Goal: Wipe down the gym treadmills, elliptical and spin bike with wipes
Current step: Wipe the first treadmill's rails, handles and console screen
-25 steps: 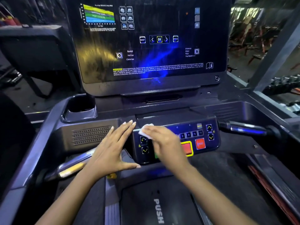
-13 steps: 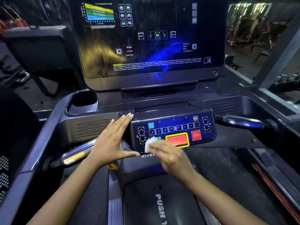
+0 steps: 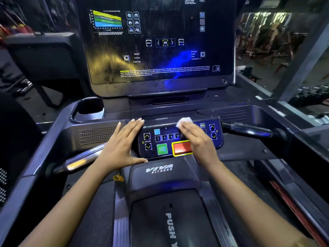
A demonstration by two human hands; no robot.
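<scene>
While the flat right hand (image 3: 199,141) presses a wipe (image 3: 185,121) atop the button panel (image 3: 153,142), the open left hand (image 3: 121,147) braces the panel's left side. Most of the task likely remains.

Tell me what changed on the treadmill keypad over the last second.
The right hand swept the wipe from the keypad's lower left, by the green button, up and rightward to its top edge, pressing it flat there. The green button is now uncovered. The left hand stayed braced flat against the keypad's left side. Nothing was picked up or released.
</scene>
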